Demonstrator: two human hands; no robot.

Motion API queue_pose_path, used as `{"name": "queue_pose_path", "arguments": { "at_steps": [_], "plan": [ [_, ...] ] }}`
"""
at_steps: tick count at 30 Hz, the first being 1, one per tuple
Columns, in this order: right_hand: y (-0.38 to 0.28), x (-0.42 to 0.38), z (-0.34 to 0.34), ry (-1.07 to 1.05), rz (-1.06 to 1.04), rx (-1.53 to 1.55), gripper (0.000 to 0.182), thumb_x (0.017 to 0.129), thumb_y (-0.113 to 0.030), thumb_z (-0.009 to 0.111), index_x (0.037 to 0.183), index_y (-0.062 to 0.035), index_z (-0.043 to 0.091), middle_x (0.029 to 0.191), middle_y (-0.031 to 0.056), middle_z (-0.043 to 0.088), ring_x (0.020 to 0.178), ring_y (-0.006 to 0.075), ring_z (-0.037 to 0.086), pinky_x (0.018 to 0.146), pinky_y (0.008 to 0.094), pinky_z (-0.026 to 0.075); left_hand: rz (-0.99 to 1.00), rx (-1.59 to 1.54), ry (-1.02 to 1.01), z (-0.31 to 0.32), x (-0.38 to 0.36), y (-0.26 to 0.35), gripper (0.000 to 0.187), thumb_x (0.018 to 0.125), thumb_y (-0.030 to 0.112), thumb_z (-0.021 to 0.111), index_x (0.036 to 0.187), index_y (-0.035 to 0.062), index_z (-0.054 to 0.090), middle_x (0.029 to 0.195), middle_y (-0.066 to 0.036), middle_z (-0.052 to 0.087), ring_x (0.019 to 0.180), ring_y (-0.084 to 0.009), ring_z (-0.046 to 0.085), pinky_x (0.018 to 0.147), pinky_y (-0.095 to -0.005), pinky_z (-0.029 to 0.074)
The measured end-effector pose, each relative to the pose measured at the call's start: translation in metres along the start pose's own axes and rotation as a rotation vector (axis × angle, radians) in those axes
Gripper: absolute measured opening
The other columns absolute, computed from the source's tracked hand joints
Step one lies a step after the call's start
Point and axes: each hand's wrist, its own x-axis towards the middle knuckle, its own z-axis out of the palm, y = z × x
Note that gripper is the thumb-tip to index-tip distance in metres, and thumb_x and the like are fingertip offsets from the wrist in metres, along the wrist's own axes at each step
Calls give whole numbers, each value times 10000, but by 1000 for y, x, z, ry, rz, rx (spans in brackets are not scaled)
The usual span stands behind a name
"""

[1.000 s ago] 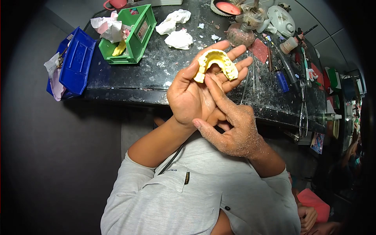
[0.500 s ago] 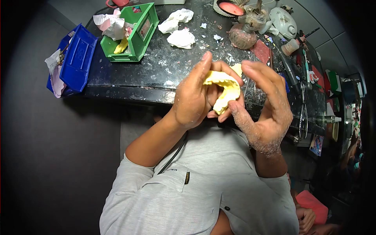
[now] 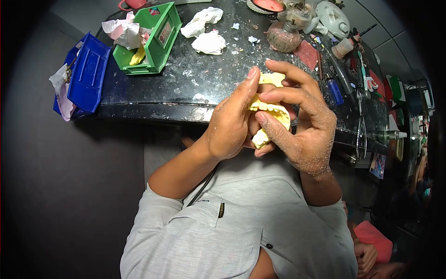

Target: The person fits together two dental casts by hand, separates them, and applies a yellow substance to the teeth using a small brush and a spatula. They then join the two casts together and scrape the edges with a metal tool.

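Observation:
A yellow horseshoe-shaped dental cast (image 3: 281, 111) with a row of teeth along its edge is held between my hands, above the front edge of the bench. My left hand (image 3: 228, 124) supports it from the left and below, fingers curled behind it. On the other side, my right hand (image 3: 312, 128) has its thumb across the inside of the arch and its index finger over the top teeth. Pale dust coats my right hand and wrist. Another yellow piece (image 3: 273, 78) shows just beyond my fingers, partly covered by them.
The black bench (image 3: 158, 93) is littered with white scraps. A green bin (image 3: 163, 42) and a blue bin (image 3: 88, 76) hold papers at left. Crumpled white tissue (image 3: 209, 43), a glass burner (image 3: 284, 37) and a blue lighter (image 3: 335, 91) lie farther back. Another person's hand (image 3: 367, 255) appears lower right.
My right hand has closed in from the right; its thumb and index finger now lie over the cast. The cast sits slightly lower and is more covered. The view has shifted slightly.

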Motion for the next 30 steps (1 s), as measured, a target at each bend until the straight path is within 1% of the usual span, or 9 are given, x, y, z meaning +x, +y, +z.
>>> {"name": "queue_pose_path", "arguments": {
  "at_steps": [8, 11, 13, 17, 19, 20, 22, 25, 30],
  "plan": [
    [2, 0, 0, -6, 30, 87, 272, 727, -46, 807, 983, -106, 740, 1295, 98, 627, 1085, 215, 555, 965, 363, 446, -7, -55, 28, 4, -1, 0, 743, 1056, 533, 146, 1177, -64, 572, 924, -210, 674, 687, -222, 685, 500, -276, 563],
    [3, -1, 1, -7, 47, 105, 267, 732, -56, 810, 986, -102, 739, 1292, 98, 629, 1101, 221, 558, 975, 366, 445, -18, -68, 43, 3, -2, 0, 748, 1055, 535, 140, 1169, -65, 572, 929, -213, 672, 679, -218, 684, 468, -270, 551],
    [3, -1, 1, -9, 56, 124, 265, 737, -55, 806, 989, -99, 739, 1288, 106, 631, 1114, 225, 561, 982, 369, 446, -26, -142, -13, 1, -2, 0, 757, 1054, 538, 132, 1154, -68, 576, 932, -215, 670, 669, -220, 680, 433, -272, 535],
    [3, -2, 1, -9, 88, 159, 261, 742, -49, 800, 991, -97, 739, 1284, 114, 632, 1120, 226, 564, 981, 365, 447, -24, -93, -29, 2, -1, 0, 765, 1053, 540, 131, 1131, -72, 582, 925, -215, 669, 652, -212, 673, 386, -267, 504],
    [2, -2, 1, -21, 99, 158, 261, 746, -39, 794, 996, -93, 738, 1280, 120, 632, 1130, 224, 566, 987, 361, 445, -34, 3, 72, 8, -1, 2, 770, 1052, 541, 132, 1102, -80, 585, 902, -208, 664, 592, -195, 651, 358, -257, 481],
    [2, -2, 1, -21, 100, 158, 261, 746, -39, 794, 996, -93, 738, 1280, 120, 632, 1130, 224, 566, 987, 361, 445, -34, 3, 72, 6, -1, 2, 770, 1052, 541, 132, 1102, -80, 585, 902, -208, 664, 592, -195, 651, 358, -257, 481],
    [1, -3, 2, 4, 109, 186, 263, 748, -35, 793, 1000, -85, 736, 1267, 116, 638, 1134, 219, 569, 990, 359, 444, -33, -4, -23, 1, 0, 1, 772, 1051, 541, 136, 1080, -87, 583, 878, -202, 657, 535, -180, 625, 341, -245, 466],
    [3, -4, 1, -14, 109, 181, 265, 751, -31, 792, 1005, -77, 734, 1243, 113, 650, 1141, 211, 570, 991, 354, 443, -45, -12, -45, 0, -1, 2, 775, 1049, 546, 140, 1061, -90, 583, 859, -197, 652, 496, -173, 603, 344, -244, 473],
    [3, -5, 2, -15, 123, 207, 253, 758, -31, 795, 1000, -76, 736, 1208, 112, 663, 1140, 208, 577, 983, 348, 448, -41, 40, 53, 4, -1, 2, 771, 1047, 553, 148, 1044, -83, 584, 845, -193, 650, 472, -169, 590, 334, -252, 472]
  ]
}}
